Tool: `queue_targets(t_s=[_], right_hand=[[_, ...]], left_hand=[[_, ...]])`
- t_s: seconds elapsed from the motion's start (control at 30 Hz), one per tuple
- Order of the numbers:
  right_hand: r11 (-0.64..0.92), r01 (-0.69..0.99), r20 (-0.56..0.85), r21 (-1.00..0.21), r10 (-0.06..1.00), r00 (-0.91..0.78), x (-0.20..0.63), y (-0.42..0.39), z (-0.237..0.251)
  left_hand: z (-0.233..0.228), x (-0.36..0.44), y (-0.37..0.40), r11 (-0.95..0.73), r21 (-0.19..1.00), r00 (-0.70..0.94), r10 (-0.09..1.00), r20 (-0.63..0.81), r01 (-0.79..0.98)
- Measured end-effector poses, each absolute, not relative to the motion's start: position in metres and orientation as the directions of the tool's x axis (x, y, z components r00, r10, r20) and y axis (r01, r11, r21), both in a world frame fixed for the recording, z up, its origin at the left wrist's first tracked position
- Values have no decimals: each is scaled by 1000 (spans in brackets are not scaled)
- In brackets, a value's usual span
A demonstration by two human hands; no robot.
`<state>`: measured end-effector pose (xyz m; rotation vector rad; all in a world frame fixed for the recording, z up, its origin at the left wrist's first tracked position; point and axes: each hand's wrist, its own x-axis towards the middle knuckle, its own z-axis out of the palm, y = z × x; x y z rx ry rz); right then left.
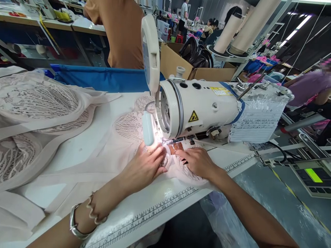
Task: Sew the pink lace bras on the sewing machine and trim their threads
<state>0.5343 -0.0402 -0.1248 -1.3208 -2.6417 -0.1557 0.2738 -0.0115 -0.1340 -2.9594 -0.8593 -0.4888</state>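
Pale pink lace fabric (129,125) spreads over the white sewing table and runs under the head of a white sewing machine (201,106). My left hand (146,163) is just left of the lit needle area, its fingers and thumb closed on the fabric's edge. On the right side of the needle, my right hand (199,162) grips the same fabric with bent fingers. Small dark pointed shapes show at its fingertips; I cannot make out what they are. Between the hands lies a brown patch (176,148). A pale lamp-like part (148,128) hangs above my left fingertips and hides some of the stitching spot.
More lace pieces (43,100) with plain bands are heaped at the left. A printed ruler (155,210) follows the table's front edge. Behind the machine stands a cardboard box (173,60) with black items. A control panel (312,175) is at the right. Other people work farther back.
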Motion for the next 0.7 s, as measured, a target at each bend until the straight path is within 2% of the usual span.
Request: queue_targets(t_s=[0.1,0.17,0.43,0.7], right_hand=[[690,723,291,47,683,-670,535,-42,-127],[701,710,305,70,662,-684,535,-41,-128],[692,707,304,147,648,-698,531,-30,-126],[638,753,206,160,724,-658,529,-16,-129]], left_hand=[[-135,273,-12,-860,93,803,503,319,502],[-134,273,-12,-860,99,807,504,307,500],[-133,274,-12,-848,98,796,524,303,521],[-129,272,-5,-819,107,778,569,267,563]])
